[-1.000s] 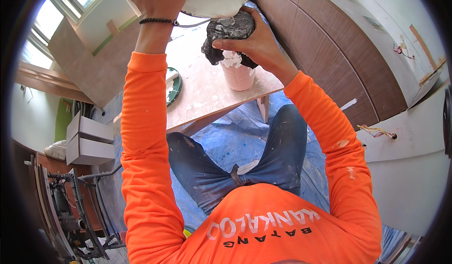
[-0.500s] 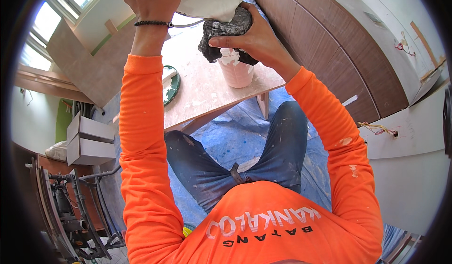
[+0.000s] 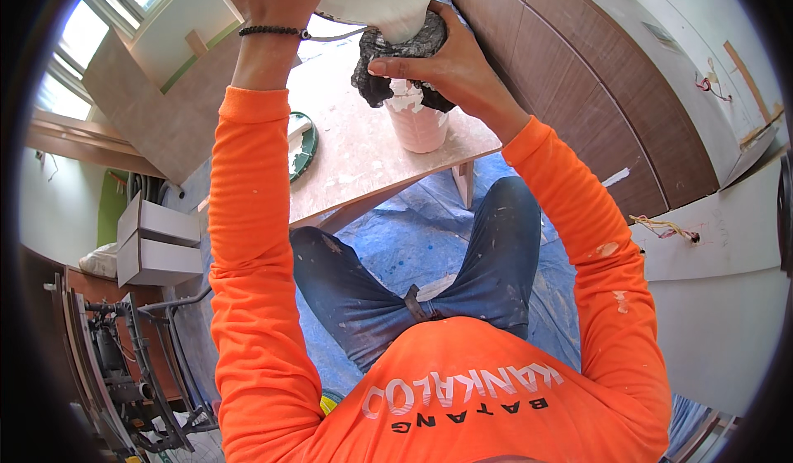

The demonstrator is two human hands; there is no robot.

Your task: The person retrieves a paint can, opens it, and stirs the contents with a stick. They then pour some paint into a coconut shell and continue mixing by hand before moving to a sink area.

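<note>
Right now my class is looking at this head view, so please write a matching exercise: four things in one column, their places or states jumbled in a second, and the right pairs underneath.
Column one
1. Black covering
2. Green-rimmed lid
3. Blue sheet
4. Pale liquid

Column two
A. Spread beneath the table
B. Running down onto the black covering
C. Held by the right hand at the top of the container
D. Lying to the left of the container, partly hidden by a sleeve

Right pairs: 1-C, 2-D, 3-A, 4-B
</note>
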